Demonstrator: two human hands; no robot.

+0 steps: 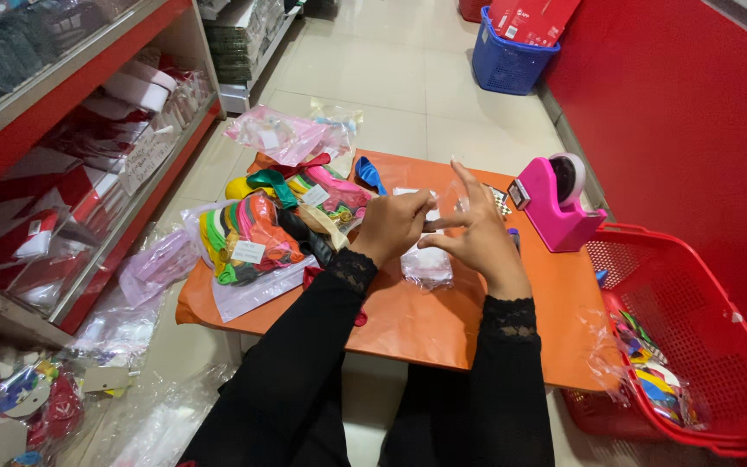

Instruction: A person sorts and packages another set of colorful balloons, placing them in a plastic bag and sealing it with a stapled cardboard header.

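While your hands meet over the middle of the low orange table [408, 324], they work a small clear plastic bag [428, 264], thin and crinkly, which lies on the tabletop just under your wrists and reaches up between your fingers; what it holds is too pale and blurred to make out. Your left hand [391, 227] is curled closed, knuckles up, pinching the bag's upper edge, though the fingertips are hidden behind the hand itself. Your right hand [477, 235] stands on its edge with the fingers spread and raised, the thumb and forefinger nipping the same film where it meets the left hand. Both forearms come in from below in black sleeves with lace cuffs. Just left of your left hand lie flat clear packets stuffed with limp rubbery balloons [248, 235] in green, pink, orange and yellow, with loose ones heaped beside them, and a further pink-tinted packet [274, 134] overhangs the table's far edge. Right of your right hand stands a glossy pink tape dispenser [555, 203], blocky with a rounded wheel. A red plastic basket [693, 346] with a perforated wall sits against the table's right side, cut off at the frame's bottom, with colourful packets inside. Shelves [88, 156] edged in red run along the left, their wrapped goods blurred, and a blue basket [507, 60] stands far off on the tiled floor.
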